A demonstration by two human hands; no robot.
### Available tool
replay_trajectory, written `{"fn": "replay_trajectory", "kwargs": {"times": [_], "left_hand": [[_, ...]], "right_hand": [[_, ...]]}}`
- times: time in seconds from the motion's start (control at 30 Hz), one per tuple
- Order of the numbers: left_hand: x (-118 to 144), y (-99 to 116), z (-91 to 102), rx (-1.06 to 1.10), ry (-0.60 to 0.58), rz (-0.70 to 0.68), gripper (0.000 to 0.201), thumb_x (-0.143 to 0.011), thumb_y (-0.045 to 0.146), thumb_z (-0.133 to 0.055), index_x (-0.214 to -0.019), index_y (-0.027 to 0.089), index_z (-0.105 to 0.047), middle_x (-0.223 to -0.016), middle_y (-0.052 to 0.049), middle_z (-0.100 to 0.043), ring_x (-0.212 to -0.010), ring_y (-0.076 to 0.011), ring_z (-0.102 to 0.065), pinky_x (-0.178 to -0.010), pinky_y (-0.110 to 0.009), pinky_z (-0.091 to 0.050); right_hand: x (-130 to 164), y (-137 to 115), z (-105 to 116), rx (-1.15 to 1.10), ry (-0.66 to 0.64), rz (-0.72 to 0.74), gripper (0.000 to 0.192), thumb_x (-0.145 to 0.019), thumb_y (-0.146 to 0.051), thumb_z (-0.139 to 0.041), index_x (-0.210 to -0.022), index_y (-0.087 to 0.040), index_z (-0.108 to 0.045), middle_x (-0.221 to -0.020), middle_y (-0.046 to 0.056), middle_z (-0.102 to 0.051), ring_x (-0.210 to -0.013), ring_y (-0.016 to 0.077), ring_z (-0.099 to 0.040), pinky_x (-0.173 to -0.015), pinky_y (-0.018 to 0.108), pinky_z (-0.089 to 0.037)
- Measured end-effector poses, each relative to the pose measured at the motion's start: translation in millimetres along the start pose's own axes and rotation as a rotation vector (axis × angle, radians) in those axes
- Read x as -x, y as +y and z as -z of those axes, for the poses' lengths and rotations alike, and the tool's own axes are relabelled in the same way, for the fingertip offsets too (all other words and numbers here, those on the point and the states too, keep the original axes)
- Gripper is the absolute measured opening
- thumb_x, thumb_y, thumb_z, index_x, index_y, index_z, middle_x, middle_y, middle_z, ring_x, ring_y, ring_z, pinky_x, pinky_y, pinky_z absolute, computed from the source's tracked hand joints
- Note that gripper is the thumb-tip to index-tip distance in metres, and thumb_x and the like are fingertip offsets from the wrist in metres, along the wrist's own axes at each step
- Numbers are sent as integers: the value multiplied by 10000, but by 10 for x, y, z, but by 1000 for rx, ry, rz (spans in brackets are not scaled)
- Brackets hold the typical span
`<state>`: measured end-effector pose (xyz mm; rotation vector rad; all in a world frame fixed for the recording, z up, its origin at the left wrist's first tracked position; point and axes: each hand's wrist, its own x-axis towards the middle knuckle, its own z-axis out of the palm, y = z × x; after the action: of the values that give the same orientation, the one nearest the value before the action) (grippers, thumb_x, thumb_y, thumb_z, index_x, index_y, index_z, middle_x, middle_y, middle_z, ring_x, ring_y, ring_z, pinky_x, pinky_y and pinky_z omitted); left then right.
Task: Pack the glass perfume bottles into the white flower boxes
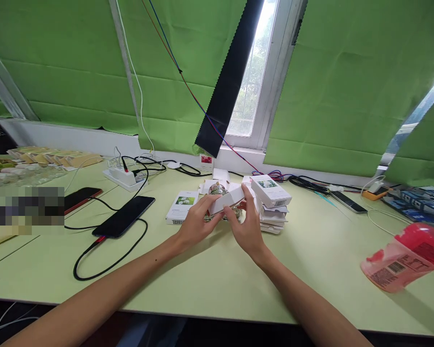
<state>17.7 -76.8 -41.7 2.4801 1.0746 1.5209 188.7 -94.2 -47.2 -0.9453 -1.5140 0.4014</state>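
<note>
The left hand (196, 219) and right hand (248, 224) grip one white box (228, 199). A box pile (272, 195) (a bit messy) stands right.

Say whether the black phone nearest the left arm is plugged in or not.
Plugged in: a red plug on a black cable meets the black phone at its near end.

Barcodes (178, 222) and illegibly small print (415, 263) on the flat white box (183, 206), the stacked white box (270, 191) and the pink container (405, 255).
</note>
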Motion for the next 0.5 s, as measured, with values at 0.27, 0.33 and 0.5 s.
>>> {"fn": "replay_trajectory", "kwargs": {"times": [0.27, 0.33, 0.5], "left_hand": [[3, -10, 1, -5, -8, 13, 264, -975, 275, -615, -1225, 193, -614, -1101, -84, -728, -912, -190, -678, -709, -277, -526], [2, -7, 0, -2, -4, 15, 267, -976, 282, -616, -1228, 194, -616, -1101, -84, -730, -910, -191, -676, -713, -279, -528], [0, -3, -4, -3, -6, 21, 272, -975, 291, -615, -1230, 198, -618, -1080, -82, -730, -901, -194, -673, -714, -282, -529]], "right_hand": [[-7, -19, 3, -7, -2, -9, 696, -968, -429, -635, -1577, -209, -378, -1258, 127, -689, -1111, 271, -689, -971, 490, -600], [-7, -20, 3, -9, -3, -12, 699, -967, -425, -639, -1579, -216, -375, -1283, 128, -681, -1106, 267, -691, -975, 489, -598], [0, -15, -4, -10, 0, -13, 695, -968, -424, -639, -1578, -218, -377, -1297, 130, -676, -1110, 265, -688, -979, 486, -598]]}}
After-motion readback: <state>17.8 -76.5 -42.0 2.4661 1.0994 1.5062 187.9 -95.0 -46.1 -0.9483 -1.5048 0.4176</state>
